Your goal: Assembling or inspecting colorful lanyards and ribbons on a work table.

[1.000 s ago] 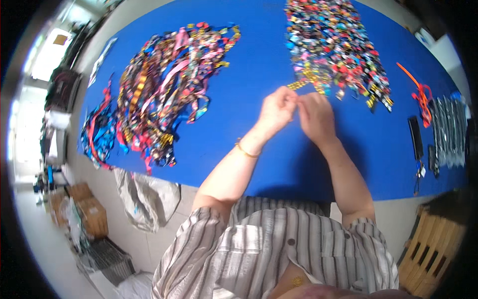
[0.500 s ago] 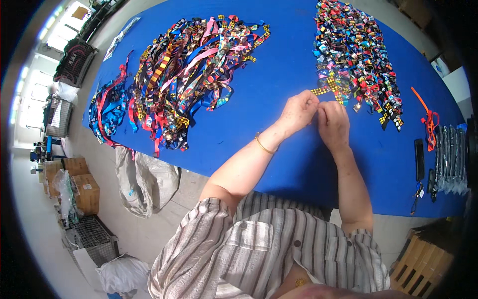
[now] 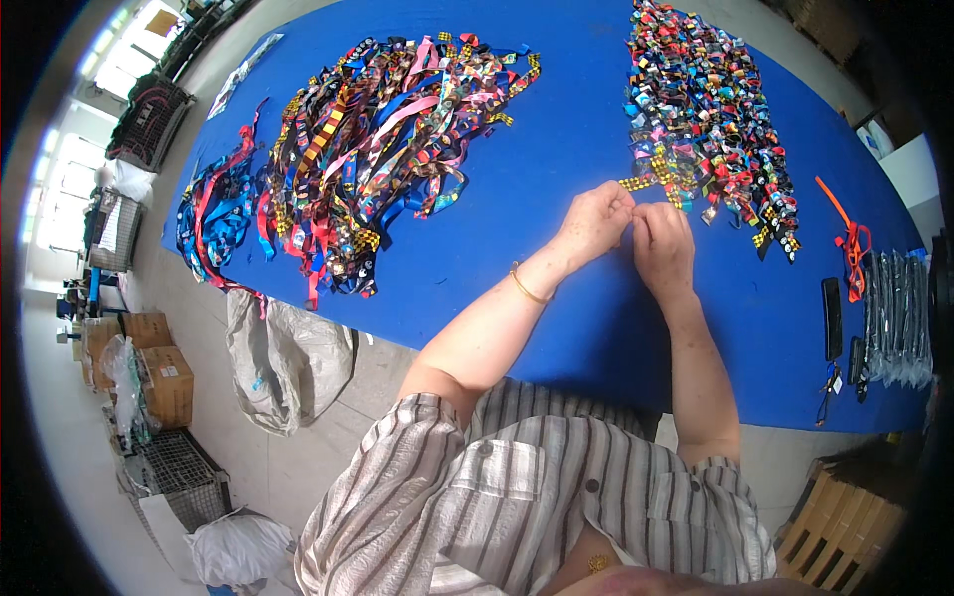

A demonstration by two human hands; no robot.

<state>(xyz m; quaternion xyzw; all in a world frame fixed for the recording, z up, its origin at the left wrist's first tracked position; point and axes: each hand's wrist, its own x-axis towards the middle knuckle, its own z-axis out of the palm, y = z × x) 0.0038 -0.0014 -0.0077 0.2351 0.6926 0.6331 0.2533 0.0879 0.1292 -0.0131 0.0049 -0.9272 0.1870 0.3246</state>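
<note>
1. A broad blue surface (image 3: 561, 119) spreads beneath the person's forearms, carrying every strap in view;
2. A tangled heap of patterned straps (image 3: 368, 164) lies to the left, its strands crossing; pulling one could drag its neighbours along, because so many overlap;
3. A long band of bunched straps (image 3: 706, 109) stretches away at the right; its near end sits just beyond the hands, where a stray knuckle could disorder it;
4. The left hand (image 3: 594, 221) and right hand (image 3: 663, 246) meet close together, fingers curled in and tips nearly touching; whether they grip anything cannot be told, the contact being hidden;
5. A yellow-and-black checked strap (image 3: 637, 183) runs from beside the left fingertips to the band's near end; it could twist or slip if loosely held, or tug other pieces if snagged among them.
</note>
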